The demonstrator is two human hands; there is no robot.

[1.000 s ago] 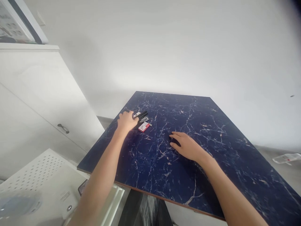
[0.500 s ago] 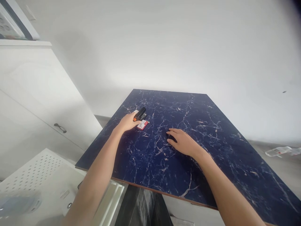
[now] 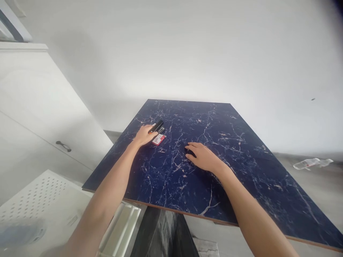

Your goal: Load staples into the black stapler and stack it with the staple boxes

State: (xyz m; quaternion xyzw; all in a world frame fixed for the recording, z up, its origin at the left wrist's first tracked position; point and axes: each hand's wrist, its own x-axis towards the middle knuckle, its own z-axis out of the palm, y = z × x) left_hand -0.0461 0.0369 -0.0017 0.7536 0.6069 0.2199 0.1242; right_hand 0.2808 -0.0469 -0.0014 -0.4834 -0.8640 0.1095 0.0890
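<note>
My left hand reaches to the far left of the dark blue marbled table and its fingers close round the near end of a black stapler. A small red and white box lies flat just right of that hand, touching the stapler's base. My right hand rests palm down near the table's middle with fingers stretched flat, holding nothing.
A white cabinet with a dark handle stands to the left. A white perforated surface sits below the table's near left corner. A crumpled clear plastic bottle lies on the floor at the right. A white wall runs behind.
My left hand has taken hold of the stapler and tilted it up off the table. The right hand stays flat. The view has shifted slightly right.
</note>
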